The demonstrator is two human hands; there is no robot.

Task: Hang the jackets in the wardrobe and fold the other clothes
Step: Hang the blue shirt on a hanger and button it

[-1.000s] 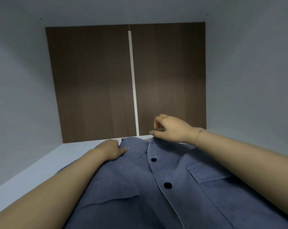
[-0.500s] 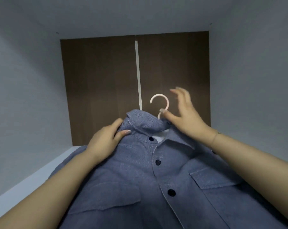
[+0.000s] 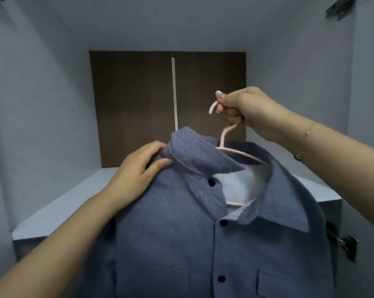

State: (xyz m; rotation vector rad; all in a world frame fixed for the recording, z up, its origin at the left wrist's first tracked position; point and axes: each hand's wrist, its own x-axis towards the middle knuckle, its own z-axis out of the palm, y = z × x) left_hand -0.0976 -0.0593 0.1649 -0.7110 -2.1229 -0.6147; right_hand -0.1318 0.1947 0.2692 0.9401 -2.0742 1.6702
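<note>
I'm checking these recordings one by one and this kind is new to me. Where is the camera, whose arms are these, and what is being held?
There is no machine here. A person wears a wide-angle camera on the head, so you look forward and down along their own two bare arms. The single picture comes from that head camera.

The right hand is curled round the hook of a pale pink hanger. On that hanger sits a blue-grey buttoned jacket with dark buttons and chest pockets. The left hand holds the jacket at the collar and shoulder.

Behind it is a pale grey shelf inside the wardrobe, with a dark wood back panel. No rail is in view. At the right edge there is a metal hinge.
</note>
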